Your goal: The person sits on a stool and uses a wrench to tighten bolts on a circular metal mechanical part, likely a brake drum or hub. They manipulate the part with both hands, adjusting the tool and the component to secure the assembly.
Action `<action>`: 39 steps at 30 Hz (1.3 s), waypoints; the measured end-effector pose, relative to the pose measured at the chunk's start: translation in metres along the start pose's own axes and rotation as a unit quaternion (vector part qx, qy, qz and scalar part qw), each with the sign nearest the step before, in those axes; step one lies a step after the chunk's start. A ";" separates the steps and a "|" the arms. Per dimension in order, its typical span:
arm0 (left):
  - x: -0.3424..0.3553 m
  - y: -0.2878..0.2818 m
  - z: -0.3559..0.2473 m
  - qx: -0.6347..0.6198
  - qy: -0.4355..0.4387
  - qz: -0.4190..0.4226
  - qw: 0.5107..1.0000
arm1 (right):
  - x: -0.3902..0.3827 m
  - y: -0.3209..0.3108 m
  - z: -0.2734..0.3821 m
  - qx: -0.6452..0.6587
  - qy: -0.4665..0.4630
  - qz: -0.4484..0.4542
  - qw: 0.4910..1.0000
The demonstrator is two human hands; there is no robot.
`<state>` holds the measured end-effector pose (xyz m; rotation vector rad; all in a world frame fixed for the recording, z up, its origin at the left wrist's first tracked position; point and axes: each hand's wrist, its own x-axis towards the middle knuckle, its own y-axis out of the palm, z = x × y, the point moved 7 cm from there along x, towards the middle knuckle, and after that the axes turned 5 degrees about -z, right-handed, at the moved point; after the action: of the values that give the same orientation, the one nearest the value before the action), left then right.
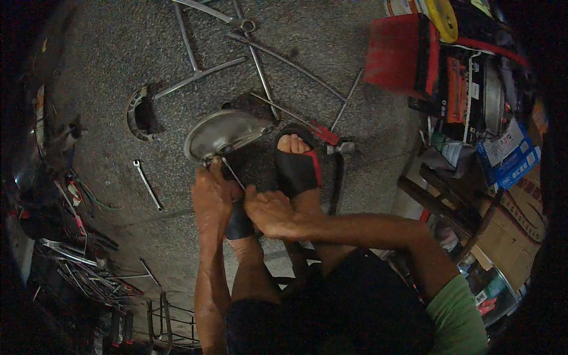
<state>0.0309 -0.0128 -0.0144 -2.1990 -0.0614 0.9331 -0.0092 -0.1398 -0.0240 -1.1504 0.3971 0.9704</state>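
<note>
A round, dull metal brake plate (222,135) stands tilted on the ground just beyond my feet. My left hand (213,188) is closed at its near rim, with the fingertips pinched there against a fitting. In my right hand (269,212), closed in a fist, is a slim metal tool (233,173) whose far end reaches the plate near the left fingers. That end is partly hidden, so its kind does not show. A curved brake shoe (138,115) lies to the left of the plate, and a combination wrench (147,184) rests nearer to me.
Several T-handle wrenches (195,77) lie ahead. A red-handled screwdriver (322,132) and a hammer (343,148) are beside my right sandal (299,171). A red box (395,54) and cardboard (512,228) stand right; piled metal tools (89,275) lie left.
</note>
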 end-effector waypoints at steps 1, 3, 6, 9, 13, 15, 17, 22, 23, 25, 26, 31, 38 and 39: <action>0.000 -0.001 -0.003 -0.014 0.004 -0.005 1.000 | 0.006 0.013 -0.009 -0.062 -0.011 -0.072 0.995; -0.001 0.000 -0.013 -0.046 0.021 -0.010 0.999 | 0.017 0.036 -0.022 -0.231 -0.013 -0.250 0.940; -0.003 -0.003 -0.005 -0.032 0.057 -0.063 0.996 | 0.031 0.032 -0.023 -0.142 0.043 -0.144 0.978; 0.000 -0.007 -0.009 -0.089 -0.019 -0.033 0.995 | 0.037 0.052 -0.039 -0.046 0.077 0.010 0.996; 0.000 -0.006 0.007 -0.114 -0.046 -0.047 0.991 | 0.018 -0.003 -0.017 0.094 0.083 0.093 0.988; 0.002 0.001 0.015 -0.072 -0.044 -0.073 0.994 | 0.014 -0.006 -0.016 0.044 0.056 0.107 0.992; 0.003 0.003 0.013 -0.135 -0.060 -0.033 0.988 | 0.013 -0.009 -0.016 0.031 0.028 0.101 0.994; 0.001 -0.002 0.001 -0.127 -0.084 -0.019 0.988 | 0.012 0.002 -0.022 0.085 -0.068 0.009 0.994; 0.001 -0.002 0.002 -0.122 -0.074 -0.024 0.990 | 0.009 0.005 -0.022 0.100 -0.085 0.029 0.991; 0.003 0.001 0.010 -0.106 -0.072 -0.029 0.991 | -0.002 0.002 -0.022 0.129 -0.120 0.069 0.982; 0.005 0.005 0.019 -0.095 -0.081 -0.029 0.992 | -0.005 -0.010 -0.019 0.132 -0.105 0.078 0.983; -0.007 -0.006 0.002 -0.129 -0.093 -0.054 0.986 | -0.022 -0.074 -0.012 0.090 -0.052 -0.005 0.995; -0.017 -0.017 -0.002 -0.169 0.070 -0.235 0.955 | -0.034 -0.128 0.008 0.099 -0.060 -0.087 0.990; -0.019 -0.014 0.004 -0.149 0.118 -0.278 0.942 | -0.034 -0.129 0.009 0.105 -0.061 -0.090 0.989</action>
<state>0.0175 -0.0057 0.0036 -2.3561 -0.7117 0.3547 0.0749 -0.1566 0.0788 -0.9147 0.2835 0.8165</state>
